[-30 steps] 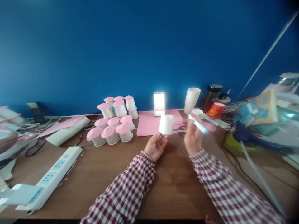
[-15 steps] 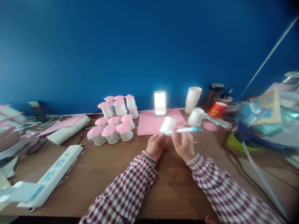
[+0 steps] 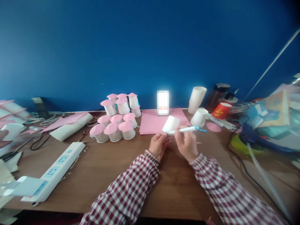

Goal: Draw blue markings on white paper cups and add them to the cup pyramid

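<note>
Item one: a white paper cup (image 3: pixel 172 122), tilted, in your left hand (image 3: pixel 159 145), whose fingers are closed in a pinch at its lower edge; pale blue shows near that edge. Item two: a white marker with a blue end (image 3: pixel 187 129), gripped between the fingers of your right hand (image 3: pixel 187 142), its tip end directed at the cup; whether it touches, you cannot tell from here. Both hands sit close together above the brown table (image 3: pixel 168 193), in front of the pink paper (image 3: pixel 150 123).

To your left: a group of cups with pink conical tops (image 3: pixel 112 131), some stacked two high at the back; a ribbed stack of cups (image 3: pixel 70 127) lying on its side; a white power strip (image 3: pixel 55 172) with a plug at its near end. To your right: a standing white cup (image 3: pixel 199 117), a tall cup stack (image 3: pixel 197 100), a pink disc (image 3: pixel 213 127) lying flat, and a red cup (image 3: pixel 221 111) beside a dark-lidded jar (image 3: pixel 220 92).
</note>
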The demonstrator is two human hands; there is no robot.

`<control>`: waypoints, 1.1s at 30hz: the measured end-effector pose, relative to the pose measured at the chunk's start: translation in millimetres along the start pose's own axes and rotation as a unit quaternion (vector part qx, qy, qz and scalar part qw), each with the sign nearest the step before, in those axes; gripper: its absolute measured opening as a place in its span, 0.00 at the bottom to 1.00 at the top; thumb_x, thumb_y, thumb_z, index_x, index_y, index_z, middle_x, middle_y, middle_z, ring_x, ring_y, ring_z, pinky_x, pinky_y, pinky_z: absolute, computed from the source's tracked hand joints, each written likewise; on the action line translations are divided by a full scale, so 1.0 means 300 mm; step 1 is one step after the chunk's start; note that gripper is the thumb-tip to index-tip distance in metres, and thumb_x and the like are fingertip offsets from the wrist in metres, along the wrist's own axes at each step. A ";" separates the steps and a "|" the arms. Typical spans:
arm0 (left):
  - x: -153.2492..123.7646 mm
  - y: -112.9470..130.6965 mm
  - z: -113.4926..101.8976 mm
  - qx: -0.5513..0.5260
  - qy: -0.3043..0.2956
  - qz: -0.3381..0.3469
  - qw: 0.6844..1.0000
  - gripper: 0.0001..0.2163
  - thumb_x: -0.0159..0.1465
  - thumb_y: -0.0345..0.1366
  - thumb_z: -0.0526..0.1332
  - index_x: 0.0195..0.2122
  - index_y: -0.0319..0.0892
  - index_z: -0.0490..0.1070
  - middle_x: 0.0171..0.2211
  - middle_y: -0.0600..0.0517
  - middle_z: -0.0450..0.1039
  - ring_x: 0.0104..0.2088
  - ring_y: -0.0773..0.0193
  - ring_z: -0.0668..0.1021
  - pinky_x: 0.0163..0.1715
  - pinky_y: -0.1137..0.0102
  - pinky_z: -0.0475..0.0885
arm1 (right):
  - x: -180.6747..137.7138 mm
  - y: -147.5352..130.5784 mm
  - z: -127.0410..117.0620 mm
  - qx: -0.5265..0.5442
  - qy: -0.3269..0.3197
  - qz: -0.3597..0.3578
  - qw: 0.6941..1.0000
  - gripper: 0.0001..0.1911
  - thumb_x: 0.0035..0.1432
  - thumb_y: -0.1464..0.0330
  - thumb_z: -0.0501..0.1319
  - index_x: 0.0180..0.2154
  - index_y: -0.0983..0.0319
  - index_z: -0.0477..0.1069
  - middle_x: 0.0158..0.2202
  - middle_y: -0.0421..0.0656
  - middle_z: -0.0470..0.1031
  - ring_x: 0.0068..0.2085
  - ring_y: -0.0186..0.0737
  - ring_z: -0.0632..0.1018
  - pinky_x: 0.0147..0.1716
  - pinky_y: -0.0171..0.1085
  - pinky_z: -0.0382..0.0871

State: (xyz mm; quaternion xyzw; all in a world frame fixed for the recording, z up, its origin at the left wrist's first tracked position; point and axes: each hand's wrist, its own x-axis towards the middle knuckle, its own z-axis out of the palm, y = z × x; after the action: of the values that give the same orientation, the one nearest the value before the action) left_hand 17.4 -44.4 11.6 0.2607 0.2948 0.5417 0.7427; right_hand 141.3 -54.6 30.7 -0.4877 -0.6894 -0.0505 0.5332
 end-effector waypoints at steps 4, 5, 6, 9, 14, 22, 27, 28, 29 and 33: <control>-0.004 -0.003 0.002 -0.001 -0.004 0.000 1.000 0.10 0.51 0.35 0.68 0.30 0.35 0.72 0.28 0.49 0.76 0.30 0.69 0.78 0.31 0.76 0.72 | 0.000 -0.002 0.001 -0.001 -0.004 0.003 1.000 0.08 0.61 0.67 0.52 0.33 0.62 0.66 0.29 0.45 0.73 0.30 0.40 0.74 0.30 0.38 0.68; -0.005 -0.004 0.002 -0.001 -0.003 0.000 1.000 0.10 0.51 0.36 0.68 0.30 0.35 0.72 0.28 0.49 0.76 0.30 0.69 0.78 0.32 0.76 0.72 | 0.000 -0.001 0.001 -0.002 -0.005 0.004 1.000 0.08 0.61 0.66 0.52 0.33 0.62 0.67 0.29 0.45 0.73 0.30 0.40 0.74 0.30 0.38 0.68; -0.006 -0.004 0.003 -0.001 -0.003 -0.001 1.000 0.10 0.51 0.35 0.68 0.31 0.35 0.72 0.28 0.49 0.76 0.30 0.69 0.78 0.32 0.76 0.72 | 0.000 -0.001 0.002 -0.002 -0.006 0.005 1.000 0.08 0.61 0.66 0.52 0.33 0.62 0.67 0.29 0.45 0.73 0.30 0.40 0.74 0.31 0.38 0.68; -0.006 -0.005 0.003 -0.001 -0.005 0.002 1.000 0.09 0.52 0.35 0.67 0.31 0.36 0.72 0.29 0.49 0.76 0.30 0.69 0.78 0.32 0.76 0.71 | -0.001 0.003 0.004 -0.004 -0.011 0.007 1.000 0.08 0.61 0.66 0.52 0.33 0.61 0.67 0.29 0.45 0.73 0.29 0.40 0.74 0.30 0.38 0.68; -0.005 -0.005 0.002 0.009 -0.003 0.008 1.000 0.09 0.52 0.35 0.67 0.30 0.36 0.72 0.29 0.49 0.76 0.31 0.69 0.78 0.33 0.76 0.71 | -0.003 0.008 0.006 -0.005 -0.006 0.007 1.000 0.08 0.61 0.66 0.52 0.34 0.61 0.66 0.30 0.46 0.73 0.31 0.41 0.75 0.31 0.38 0.69; -0.006 -0.007 0.003 0.012 -0.006 0.009 1.000 0.10 0.51 0.36 0.67 0.31 0.35 0.72 0.30 0.49 0.76 0.32 0.68 0.78 0.33 0.76 0.71 | 0.000 0.015 0.004 -0.011 0.011 0.010 1.000 0.08 0.61 0.66 0.52 0.34 0.62 0.66 0.31 0.46 0.74 0.32 0.41 0.75 0.32 0.39 0.69; -0.004 -0.010 0.001 0.017 0.002 0.009 1.000 0.11 0.51 0.36 0.68 0.32 0.35 0.72 0.31 0.48 0.76 0.33 0.66 0.78 0.33 0.75 0.71 | 0.004 0.019 0.001 -0.015 0.021 0.020 0.999 0.09 0.61 0.65 0.52 0.35 0.62 0.67 0.32 0.46 0.74 0.32 0.41 0.75 0.32 0.39 0.69; -0.004 -0.010 0.000 0.017 0.002 0.008 1.000 0.11 0.51 0.36 0.68 0.32 0.35 0.72 0.31 0.48 0.76 0.34 0.66 0.78 0.33 0.75 0.71 | 0.004 0.020 0.000 -0.014 0.021 0.021 0.999 0.09 0.61 0.65 0.51 0.34 0.62 0.67 0.32 0.46 0.74 0.32 0.41 0.75 0.32 0.39 0.69; -0.004 -0.010 0.000 0.016 0.003 0.008 1.000 0.11 0.51 0.36 0.68 0.31 0.35 0.71 0.31 0.48 0.76 0.34 0.66 0.78 0.33 0.75 0.71 | 0.004 0.020 0.000 -0.014 0.022 0.023 0.999 0.09 0.61 0.65 0.51 0.34 0.62 0.67 0.32 0.46 0.74 0.32 0.41 0.75 0.33 0.39 0.69; -0.004 -0.008 0.002 0.012 0.009 0.004 1.000 0.11 0.50 0.36 0.68 0.30 0.35 0.71 0.30 0.48 0.76 0.33 0.67 0.78 0.33 0.76 0.71 | 0.004 0.021 0.002 -0.017 0.019 0.018 1.000 0.09 0.61 0.65 0.52 0.34 0.62 0.67 0.32 0.46 0.74 0.32 0.42 0.75 0.32 0.39 0.68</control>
State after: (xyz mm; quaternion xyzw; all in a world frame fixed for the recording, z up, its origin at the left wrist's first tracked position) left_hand 18.9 -46.3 10.5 0.2659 0.3069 0.5435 0.7347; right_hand 145.3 -50.3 28.5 -0.5080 -0.6691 -0.0624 0.5388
